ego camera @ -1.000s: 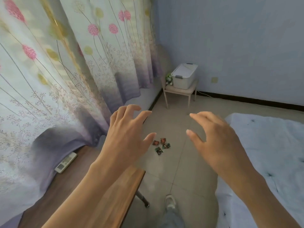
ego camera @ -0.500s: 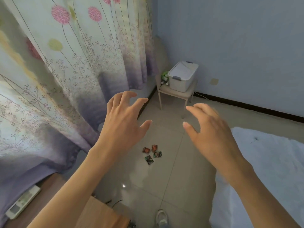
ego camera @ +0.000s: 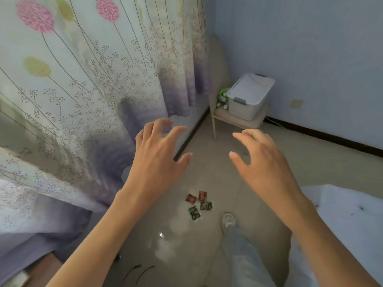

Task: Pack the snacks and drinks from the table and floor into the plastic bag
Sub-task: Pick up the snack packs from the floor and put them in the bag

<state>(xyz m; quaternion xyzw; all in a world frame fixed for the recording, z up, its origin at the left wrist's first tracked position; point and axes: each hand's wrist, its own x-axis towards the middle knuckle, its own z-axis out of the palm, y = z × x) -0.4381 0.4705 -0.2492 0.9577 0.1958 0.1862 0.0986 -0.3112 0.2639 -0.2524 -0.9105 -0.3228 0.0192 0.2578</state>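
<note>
Several small snack packets (ego camera: 199,204) lie together on the tiled floor, two reddish and two dark green. My left hand (ego camera: 157,160) hovers well above them with fingers spread and nothing in it. My right hand (ego camera: 261,162) is held out at the same height, fingers apart and empty. Both hands are far from the packets. A green drink bottle (ego camera: 222,98) stands on a small stool by the wall. No plastic bag is in view.
A flowered curtain (ego camera: 93,79) hangs along the left. A white lidded box (ego camera: 248,96) sits on the beige stool (ego camera: 238,121) in the corner. A white bed (ego camera: 342,224) fills the right. My leg and shoe (ego camera: 228,221) are beside the packets.
The view has moved forward: the packets are nearer and lower in the frame, the wooden table has dropped out at the lower left, and my foot has stepped up beside the packets.
</note>
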